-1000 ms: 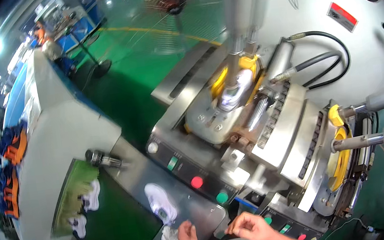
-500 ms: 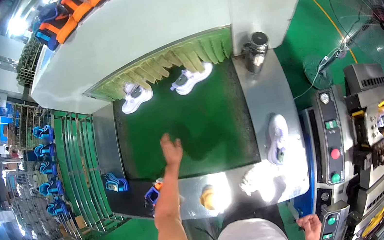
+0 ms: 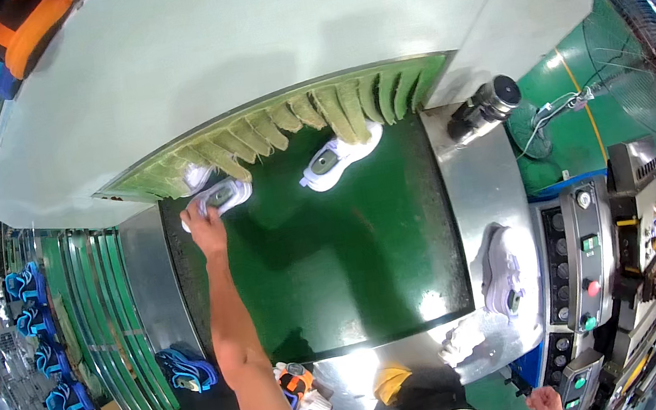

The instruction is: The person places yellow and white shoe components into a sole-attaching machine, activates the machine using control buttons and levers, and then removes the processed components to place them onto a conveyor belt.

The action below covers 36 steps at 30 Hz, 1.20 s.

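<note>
At the far left of the green conveyor belt [image 3: 330, 280], my left hand [image 3: 206, 225] has its fingers closed around the near end of a white shoe [image 3: 227, 194]. Part of another pale shoe [image 3: 198, 175] shows behind it, under the fringed curtain [image 3: 267, 130]. To the right, a second white shoe [image 3: 336, 162] lies on the belt, partly covered by the fringe. My right hand [image 3: 545, 404] is low at the right, fingers curled in, with nothing visible in it. The nearest thing to it is the machine's control box [image 3: 581, 384].
A white shoe [image 3: 502, 271] rests on the right metal ledge, below a steel flask [image 3: 486, 109]. Along the front lie a blue shoe [image 3: 187, 371], an orange-and-blue item [image 3: 295, 381], a yellow item [image 3: 392, 383] and a crumpled white item [image 3: 460, 341]. A rail rack [image 3: 109, 320] stands left.
My left hand has moved forward and left from above the belt onto the left white shoe. The view has shifted closer to the machine. My right hand stays low at the right.
</note>
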{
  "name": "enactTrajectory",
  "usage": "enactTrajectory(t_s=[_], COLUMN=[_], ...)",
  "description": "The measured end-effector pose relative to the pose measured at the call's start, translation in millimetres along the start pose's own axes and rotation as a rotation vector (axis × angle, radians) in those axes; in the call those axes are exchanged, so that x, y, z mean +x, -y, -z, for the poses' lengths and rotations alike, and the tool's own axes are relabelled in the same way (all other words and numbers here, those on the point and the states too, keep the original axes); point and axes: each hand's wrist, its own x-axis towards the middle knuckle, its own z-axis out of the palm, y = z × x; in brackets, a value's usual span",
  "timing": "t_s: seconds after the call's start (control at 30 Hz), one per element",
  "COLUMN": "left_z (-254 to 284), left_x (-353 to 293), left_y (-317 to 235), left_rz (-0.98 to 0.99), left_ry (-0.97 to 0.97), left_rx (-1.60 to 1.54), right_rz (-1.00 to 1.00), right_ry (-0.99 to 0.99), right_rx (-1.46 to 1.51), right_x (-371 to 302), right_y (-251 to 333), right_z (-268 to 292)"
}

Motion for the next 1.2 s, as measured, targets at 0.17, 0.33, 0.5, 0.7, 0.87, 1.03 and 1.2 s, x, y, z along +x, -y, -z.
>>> enactTrajectory(t_s=[0.17, 0.33, 0.5, 0.7, 0.87, 1.03, 1.2], left_z=[51.1, 129.2, 164.4, 195.8, 229.8, 242.5, 219.3], left_x=[-74.1, -207.8, -330.0, -447.9, -568.5, -663.9, -683.7], left_y=[-106.9, -261.9, -437.0, -631.8, -732.1, -796.9, -795.9], left_rz=[-0.244, -0.377, -0.799, -1.521, -1.893, -2.008, -1.575], left_ry=[0.23, 0.612, 1.021, 1.121, 1.148, 1.246, 1.517], left_rx=[-0.195, -0.343, -0.619, -0.864, -1.036, -1.184, -1.191], right_rz=[0.154, 0.55, 0.787, 0.497, 0.558, 0.31, 0.141], right_ry=[-0.054, 0.086, -0.331, -0.42, -0.708, -0.907, -1.18], right_rx=[0.275, 0.106, -0.115, 0.474, 0.624, 0.998, 1.253], right_x=[-2.8, -15.4, 8.0, -94.4, -118.8, -121.9, -95.9], right_y=[42.1, 153.8, 127.5, -14.8, -137.4, -223.2, -296.7], right_z=[-30.2, -38.4, -52.9, 83.6, 110.4, 127.4, 200.7])
